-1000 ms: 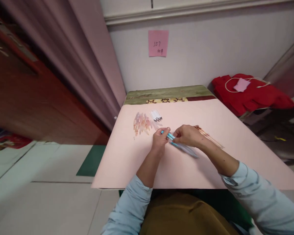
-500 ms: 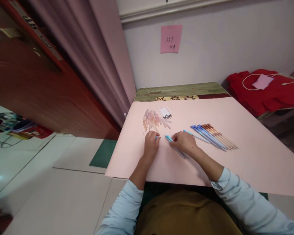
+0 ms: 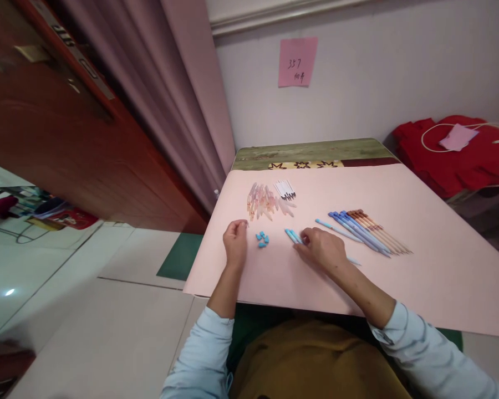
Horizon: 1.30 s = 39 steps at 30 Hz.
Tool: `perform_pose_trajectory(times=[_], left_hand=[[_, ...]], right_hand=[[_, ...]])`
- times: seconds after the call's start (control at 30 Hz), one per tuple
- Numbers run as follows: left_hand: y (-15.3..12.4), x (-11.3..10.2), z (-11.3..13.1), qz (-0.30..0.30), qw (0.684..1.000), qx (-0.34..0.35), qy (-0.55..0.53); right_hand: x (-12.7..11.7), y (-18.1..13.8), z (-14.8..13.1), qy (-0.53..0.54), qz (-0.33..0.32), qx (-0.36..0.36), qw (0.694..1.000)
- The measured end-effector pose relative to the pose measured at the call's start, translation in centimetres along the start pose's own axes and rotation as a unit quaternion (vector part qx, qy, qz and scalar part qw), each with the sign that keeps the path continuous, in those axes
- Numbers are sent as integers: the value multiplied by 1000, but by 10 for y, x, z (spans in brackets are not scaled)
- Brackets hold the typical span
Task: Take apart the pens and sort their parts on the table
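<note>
My left hand (image 3: 235,242) rests on the pink sheet (image 3: 419,277) with fingers curled and a pinch at the tips; what it holds is too small to make out. Just to its right lie a few small blue caps (image 3: 262,239). My right hand (image 3: 322,248) lies over light blue pens (image 3: 293,236), fingers closed on them. Beyond it is a row of blue and brown pens (image 3: 368,231). A heap of clear pinkish pen barrels (image 3: 263,202) and a bunch of white refills (image 3: 286,190) lie farther back.
The pink sheet covers a table with a green patterned edge (image 3: 307,152) against the wall. A pink note (image 3: 297,62) is stuck on the wall. Red cloth (image 3: 453,155) lies at the right. A curtain and a wooden door stand at the left.
My left hand has moved left, away from the right hand, and small blue caps now lie on the sheet between them. The camera has turned, bringing the row of pens into full view.
</note>
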State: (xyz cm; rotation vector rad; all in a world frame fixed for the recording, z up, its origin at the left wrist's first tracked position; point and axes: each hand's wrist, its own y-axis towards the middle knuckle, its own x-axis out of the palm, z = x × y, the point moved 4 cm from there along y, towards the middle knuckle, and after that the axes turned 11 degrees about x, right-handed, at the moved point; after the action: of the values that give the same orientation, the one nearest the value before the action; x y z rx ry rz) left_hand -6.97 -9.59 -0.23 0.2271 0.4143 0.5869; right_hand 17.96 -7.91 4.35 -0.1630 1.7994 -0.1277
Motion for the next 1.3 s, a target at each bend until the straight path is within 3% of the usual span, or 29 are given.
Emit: perform_pose_trajectory(times=[0.13,0.27,0.47,0.6,0.7,0.77,0.87,0.93,1.03,1.1,1.2,1.3], left_hand=[[18,-7,1,-40,988,-10,151],[33,0,8,-125,933,-11,336],[45,0,9,-156,907,-50,388],[44,3,23,-153,901,-29,405],[40,28,44,-155,909,60,383],[38,55,55,-197,905,109,361],[39,88,64,-258,889,127,355],[43,96,65,-271,887,138,347],[45,81,62,-234,916,189,266],[40,58,56,-163,947,196,196],[17,22,39,-20,980,125,152],[-13,18,30,-4,989,74,131]], right_hand=[[0,-5,4,7,-11,3,1000],[-4,-6,10,21,-13,5,1000],[-11,-5,27,37,8,17,999],[-17,-7,41,71,24,33,997],[-24,-8,50,94,42,45,994],[-30,-8,57,97,56,56,992],[-41,-3,75,76,77,91,990],[-48,3,93,44,92,129,986],[-55,13,121,-5,102,185,977],[-55,20,135,-18,93,204,974],[-51,27,147,-8,107,200,974],[-49,31,157,8,144,208,968]])
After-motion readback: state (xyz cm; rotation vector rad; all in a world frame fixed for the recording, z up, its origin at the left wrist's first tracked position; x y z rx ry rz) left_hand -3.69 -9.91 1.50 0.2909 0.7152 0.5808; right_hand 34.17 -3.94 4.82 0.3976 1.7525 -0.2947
